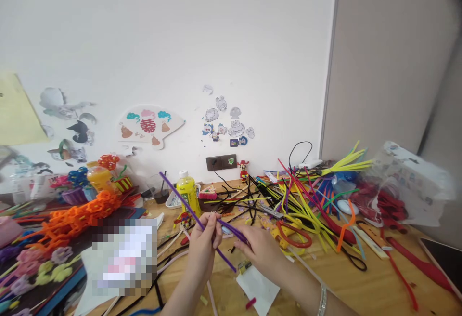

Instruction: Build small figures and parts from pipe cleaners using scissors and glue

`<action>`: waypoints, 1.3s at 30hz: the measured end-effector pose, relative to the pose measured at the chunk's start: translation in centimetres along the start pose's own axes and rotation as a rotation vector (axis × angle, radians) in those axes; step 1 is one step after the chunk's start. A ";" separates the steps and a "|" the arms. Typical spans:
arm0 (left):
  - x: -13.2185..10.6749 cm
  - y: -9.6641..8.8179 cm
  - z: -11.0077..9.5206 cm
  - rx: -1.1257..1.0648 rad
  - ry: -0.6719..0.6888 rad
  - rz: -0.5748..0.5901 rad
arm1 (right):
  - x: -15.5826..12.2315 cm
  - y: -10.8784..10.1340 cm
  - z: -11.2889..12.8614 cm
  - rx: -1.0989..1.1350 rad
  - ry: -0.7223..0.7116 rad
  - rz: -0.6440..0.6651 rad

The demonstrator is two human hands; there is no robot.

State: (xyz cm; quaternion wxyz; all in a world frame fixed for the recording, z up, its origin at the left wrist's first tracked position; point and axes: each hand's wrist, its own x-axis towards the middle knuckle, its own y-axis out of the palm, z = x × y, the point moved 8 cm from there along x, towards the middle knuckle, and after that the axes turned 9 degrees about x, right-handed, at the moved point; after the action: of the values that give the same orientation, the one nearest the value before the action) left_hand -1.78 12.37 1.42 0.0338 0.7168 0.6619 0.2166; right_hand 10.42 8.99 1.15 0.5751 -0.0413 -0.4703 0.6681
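Purple stem pinched between two hands

A long purple stem (176,195) slants through the left hand (206,233) above the table (361,287), its upper end pointing between ten and eleven o'clock, its lower end between four and five. The left thumb and fingers are pinched together on it. Purple strands (231,229) stretch from there to the right hand (258,244), whose fingers are curled tight around them; whether they join the long stem, I cannot tell.

From the hands, a white paper (258,289) lies at five o'clock and a red-orange looped handle (294,234) at three. A heap of coloured stems (317,210) spreads at two. A small red figure (243,171) stands near twelve, a yellow bottle (189,195) at ten, and an orange flower chain (86,215) at nine.
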 end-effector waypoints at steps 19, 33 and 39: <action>0.9 -1.6 -0.7 -0.015 0.018 -0.065 | 0.1 1.1 -1.9 -0.503 -0.006 0.045; 1.2 -2.2 0.0 -0.058 -0.001 -0.093 | 0.6 1.1 -2.8 -0.543 0.009 0.032; 1.9 -3.8 -1.1 -0.119 0.025 -0.145 | 0.4 0.9 -2.3 -0.551 -0.086 0.020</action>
State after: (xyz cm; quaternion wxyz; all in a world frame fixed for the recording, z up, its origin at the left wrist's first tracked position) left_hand -5.63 14.37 1.65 0.0840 0.6610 0.6983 0.2614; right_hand 11.01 10.79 -0.56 0.5151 -0.1722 -0.6579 0.5217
